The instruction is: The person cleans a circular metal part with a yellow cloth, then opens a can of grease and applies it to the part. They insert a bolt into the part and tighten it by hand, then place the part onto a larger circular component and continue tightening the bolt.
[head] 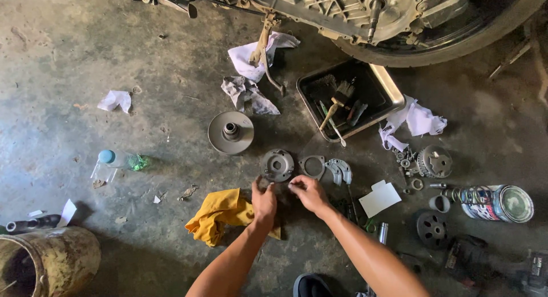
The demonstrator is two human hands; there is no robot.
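Observation:
Both my hands reach onto the concrete floor just below a round grey metal hub part [277,164]. My left hand [264,201] rests over the edge of a yellow rag [218,215], fingers near the hub's lower rim. My right hand [307,193] is beside it, fingertips pinched together on something small that I cannot make out. A flat metal ring plate [313,166] and a curved grey bracket [340,170] lie just right of the hub. A round pulley disc [230,132] lies farther up left.
A scooter's engine case and rear wheel [394,17] fill the top. A black tray [382,85] holds brushes and tools. White rags [415,121], small gears and bolts [434,161], a spring and a can [501,203] lie at right. A bottle [121,160] and a rusty bucket [48,261] are at left.

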